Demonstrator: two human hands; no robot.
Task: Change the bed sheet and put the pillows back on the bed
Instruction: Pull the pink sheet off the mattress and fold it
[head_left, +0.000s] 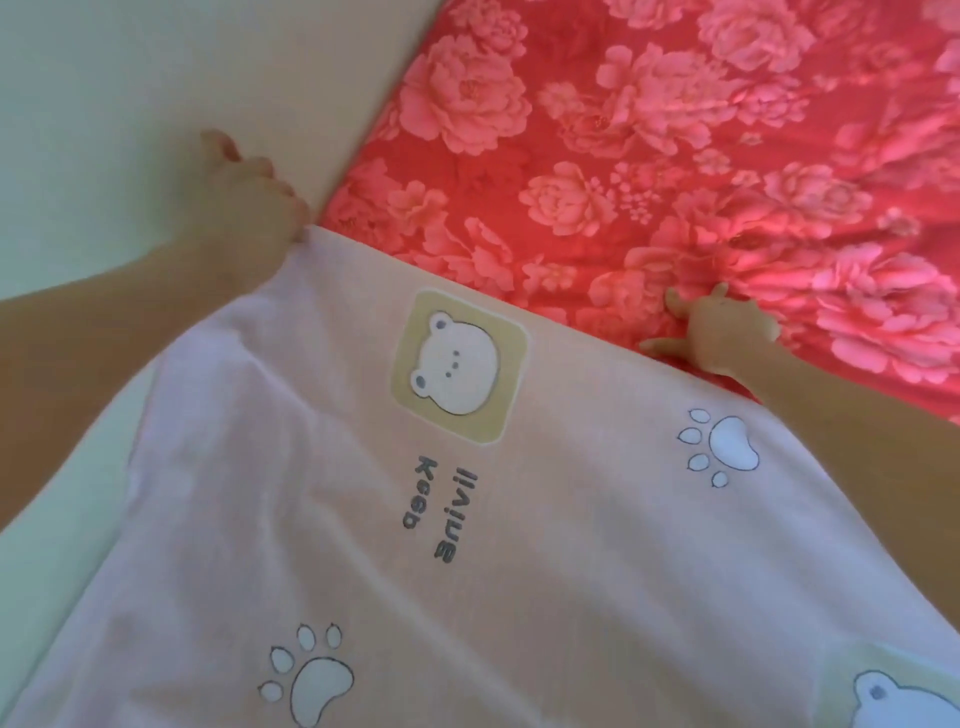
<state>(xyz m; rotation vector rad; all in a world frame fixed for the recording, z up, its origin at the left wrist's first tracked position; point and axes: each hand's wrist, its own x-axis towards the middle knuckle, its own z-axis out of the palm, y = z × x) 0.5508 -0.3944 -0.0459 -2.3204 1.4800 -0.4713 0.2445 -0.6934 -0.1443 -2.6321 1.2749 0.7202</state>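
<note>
Left hand (249, 192) grip pinches a corner of the pale pink bear-print sheet (467, 545) by the wall (104, 78), right hand (727, 332) splayed flat at its edge, likely spreading it over the red floral-covered bed (675, 130).

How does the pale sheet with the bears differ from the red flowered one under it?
The bear sheet is pale pink with bears, paw prints and lettering; the red sheet is covered in big pink flowers. The bear sheet lies on top; the red sheet shows only beyond it. The left hand grips the bear sheet's corner; the right hand rests spread on the red sheet. Both are printed cloth.
</note>
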